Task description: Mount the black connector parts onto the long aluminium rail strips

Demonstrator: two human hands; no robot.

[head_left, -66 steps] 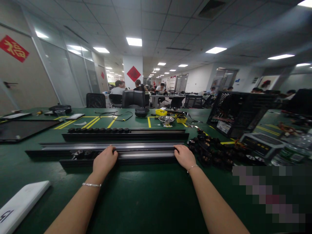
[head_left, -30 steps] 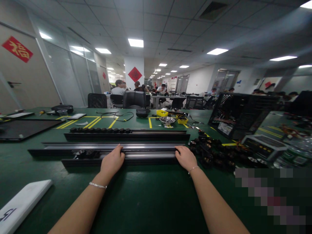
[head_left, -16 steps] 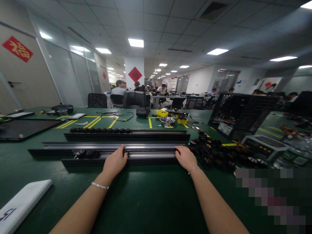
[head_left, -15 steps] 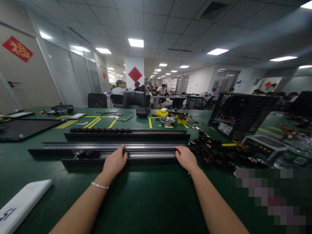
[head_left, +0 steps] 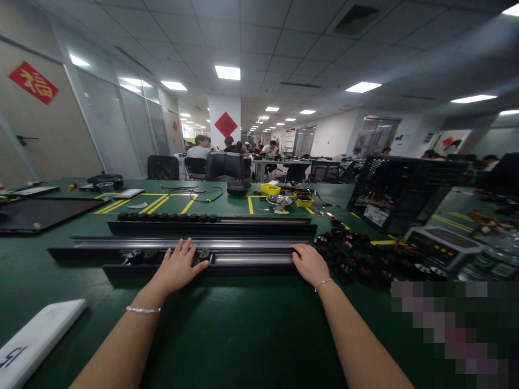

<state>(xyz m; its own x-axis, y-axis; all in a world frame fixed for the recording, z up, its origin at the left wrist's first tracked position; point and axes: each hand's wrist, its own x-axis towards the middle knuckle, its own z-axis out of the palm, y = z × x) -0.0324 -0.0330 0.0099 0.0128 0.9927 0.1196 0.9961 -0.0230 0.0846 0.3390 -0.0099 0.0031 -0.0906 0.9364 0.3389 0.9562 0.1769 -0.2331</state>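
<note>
My left hand (head_left: 177,268) lies over the nearest long black metal channel (head_left: 251,269), its fingers spread and reaching across the rim. Just right of its fingers a small black round part (head_left: 204,255) sits in the channel, near the thumb. More small black parts (head_left: 140,256) stand in the channel's left section, partly hidden by the hand. At the right end, my right hand (head_left: 310,263) curls its fingers over the same channel. Directly behind lies a longer channel (head_left: 101,245). Farther back, a third channel (head_left: 263,227) carries a row of black round parts (head_left: 166,217) on its left half.
Black round parts (head_left: 348,248) are heaped to the right, beside a power supply box (head_left: 444,240) and a plastic bottle (head_left: 497,256). An open computer case (head_left: 405,189) stands behind them. A metal bowl (head_left: 279,201) and yellow trays (head_left: 270,188) sit farther back. A white box (head_left: 44,335) lies front left.
My left hand has moved left along the channel and its fingers have spread, uncovering a small black part. My right hand has stayed at the right end.
</note>
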